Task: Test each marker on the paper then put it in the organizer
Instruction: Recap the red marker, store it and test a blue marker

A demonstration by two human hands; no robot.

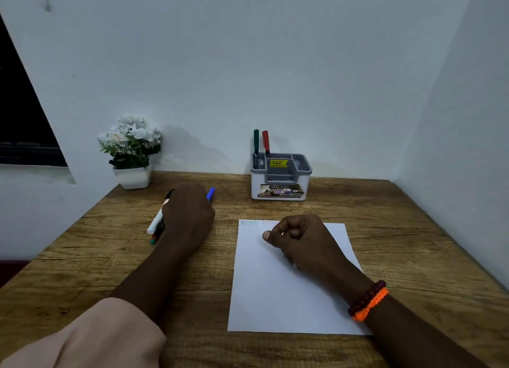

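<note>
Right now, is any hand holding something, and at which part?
The left hand covers the loose markers; a grip cannot be told. The right hand is a closed fist, nothing visible.

"42" on organizer point(281, 174) label

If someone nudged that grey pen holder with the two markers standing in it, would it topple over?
Probably not. The organizer looks squat and broad-based, standing flat on the wooden table. It seems light plastic, so it would likely slide rather than tip. The green marker and red marker stand tall in a back corner compartment and may rattle or lean.
</note>
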